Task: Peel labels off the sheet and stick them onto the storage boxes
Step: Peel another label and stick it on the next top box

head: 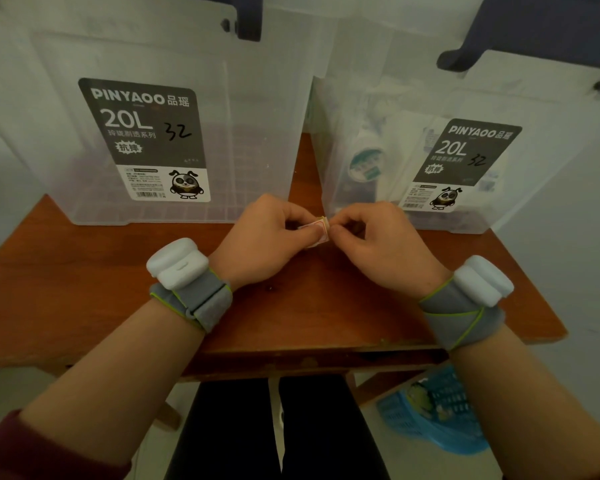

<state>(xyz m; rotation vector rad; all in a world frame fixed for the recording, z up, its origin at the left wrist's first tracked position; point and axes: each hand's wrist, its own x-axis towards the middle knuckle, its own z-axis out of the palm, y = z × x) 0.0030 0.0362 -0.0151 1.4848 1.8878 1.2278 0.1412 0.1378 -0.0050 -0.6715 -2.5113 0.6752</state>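
Note:
A small white label sheet point(318, 231) with red-bordered labels is held above the wooden table point(84, 289), in front of the gap between two boxes. My left hand point(267, 237) grips it with the thumb on top. My right hand point(378, 239) pinches the sheet's right edge with thumb and fingertips. Most of the sheet is hidden by my fingers. Two clear plastic storage boxes stand behind: the left box point(250, 116) and the right box point(368, 98), each bearing a grey "PINYAOO 20L" sticker.
The right box holds rolls and packets seen dimly through its wall. Both boxes have dark blue lid clips. A blue plastic basket point(437, 410) lies on the floor under the table's right side. My legs are below the table's front edge.

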